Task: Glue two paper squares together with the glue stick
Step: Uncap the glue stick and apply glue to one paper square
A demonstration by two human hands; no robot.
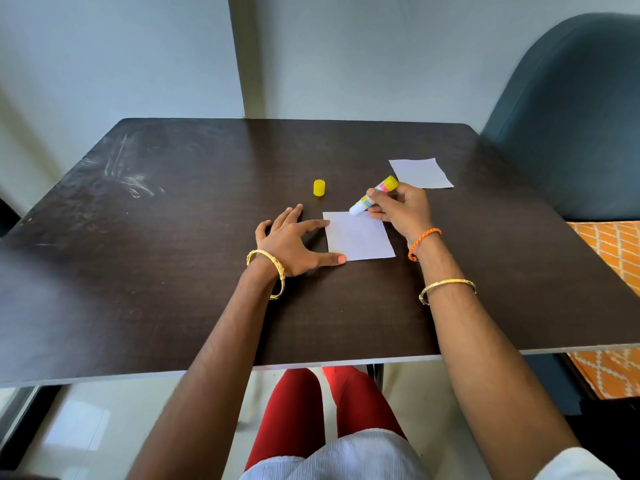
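We find no text, brand name, number or sign that can be read anywhere in this view. The only printed surface is the label on the white-bodied glue stick with a yellow end (pixel 374 195), where we make out blocks of pink, yellow and blue, but any lettering there is too small and blurred to read. The two white paper squares, near (pixel 360 239) and far (pixel 420 173), show no writing.

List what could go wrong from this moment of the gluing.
The left hand pins only the near paper's left edge, so the glue stick in the right hand might drag or crease the free side. The cap stands loose nearby and could get knocked over. The second paper lies unweighted.
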